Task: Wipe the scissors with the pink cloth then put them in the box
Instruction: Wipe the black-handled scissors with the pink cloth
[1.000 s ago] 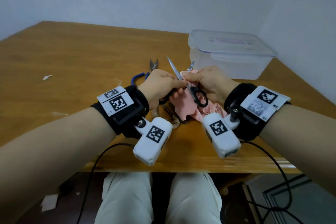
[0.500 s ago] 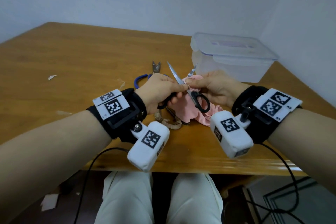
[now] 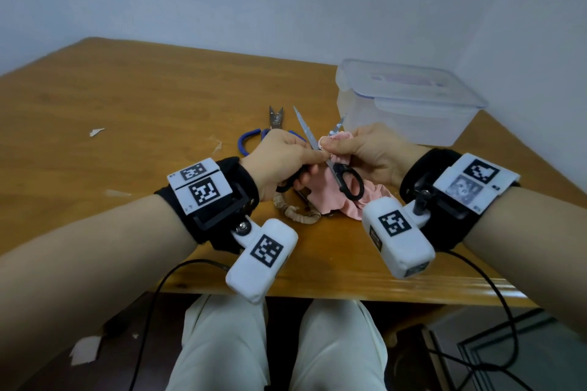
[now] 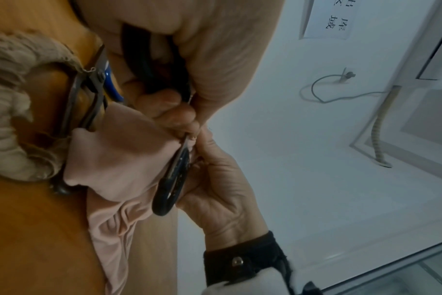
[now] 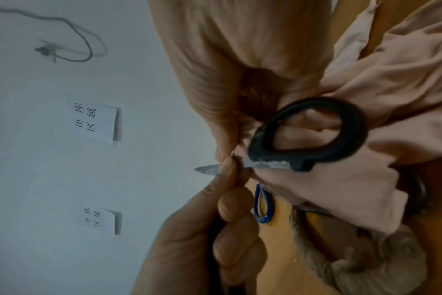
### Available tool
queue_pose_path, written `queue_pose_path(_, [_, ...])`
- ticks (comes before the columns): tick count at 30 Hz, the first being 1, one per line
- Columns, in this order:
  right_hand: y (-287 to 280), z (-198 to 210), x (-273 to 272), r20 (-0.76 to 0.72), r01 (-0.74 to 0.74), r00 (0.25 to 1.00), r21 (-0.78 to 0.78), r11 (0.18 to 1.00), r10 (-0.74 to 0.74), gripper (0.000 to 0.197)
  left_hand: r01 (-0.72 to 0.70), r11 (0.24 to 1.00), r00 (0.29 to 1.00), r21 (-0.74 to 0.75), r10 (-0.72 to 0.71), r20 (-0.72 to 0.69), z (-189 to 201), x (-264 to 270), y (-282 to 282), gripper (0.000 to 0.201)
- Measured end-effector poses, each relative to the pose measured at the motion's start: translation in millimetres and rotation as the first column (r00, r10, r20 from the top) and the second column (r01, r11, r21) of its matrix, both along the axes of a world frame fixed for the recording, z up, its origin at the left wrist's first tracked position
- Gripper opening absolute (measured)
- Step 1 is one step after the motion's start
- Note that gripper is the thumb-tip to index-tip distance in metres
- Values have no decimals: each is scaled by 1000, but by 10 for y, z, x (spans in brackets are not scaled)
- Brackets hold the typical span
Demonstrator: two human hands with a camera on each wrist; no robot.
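The left hand [image 3: 281, 154] grips the black-handled steel scissors [image 3: 336, 173]; the right hand [image 3: 365, 149] pinches the crumpled pink cloth [image 3: 320, 194] around a blade; a slip risks cut fingers; the far-right clear plastic box [image 3: 409, 105] looks lidded.

You have three cutting tools: black-handled scissors [image 3: 344, 179], blue-handled scissors [image 3: 254, 141], and snips [image 3: 275, 117]. One pink cloth [image 3: 327, 197], one box [image 3: 409, 103], one scrunchie [image 3: 295, 213].

Workroom: bare walls, paper zone labels [image 5: 92, 119], wooden table [image 3: 127, 98].
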State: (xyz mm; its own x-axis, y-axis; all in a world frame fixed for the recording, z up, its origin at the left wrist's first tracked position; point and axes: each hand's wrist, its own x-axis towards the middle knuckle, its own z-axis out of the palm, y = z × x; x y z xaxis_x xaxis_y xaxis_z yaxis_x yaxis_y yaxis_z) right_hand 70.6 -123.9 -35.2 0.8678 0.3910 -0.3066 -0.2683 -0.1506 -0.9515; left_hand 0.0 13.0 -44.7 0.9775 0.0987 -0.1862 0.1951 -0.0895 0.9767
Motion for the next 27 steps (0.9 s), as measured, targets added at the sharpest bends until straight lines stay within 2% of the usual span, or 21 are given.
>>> queue_pose_path(4, [-12, 13, 21, 55, -23, 998, -74, 997, 27, 7, 11, 1000, 1000, -7, -11, -20, 2, -17, 16, 19])
queue_pose_path(9, [-28, 17, 3, 2, -92, 996, 25, 995, 92, 2, 27, 997, 998, -77, -32, -62, 12, -4, 66, 13])
queue_pose_path(11, [-43, 3, 2, -15, -108, 994, 38, 993, 109, 7, 39, 997, 997, -71, -44, -64, -9, 3, 83, 14])
queue_pose_path(18, [-67, 2, -5, -58, -101, 993, -5, 995, 100, 6, 22, 998, 997, -56, -26, -68, 4, -2, 63, 14])
queue_pose_path(23, [-149, 41, 6, -142, -47, 988, 51, 998, 54, 19, 5, 998, 998, -58, -9, -64, 24, 3, 67, 14])
queue_pose_path(27, [-129, -10, -9, -172, -45, 983, 119, 992, 66, 39, 17, 999, 999, -37, -19, -44, 25, 0, 41, 21])
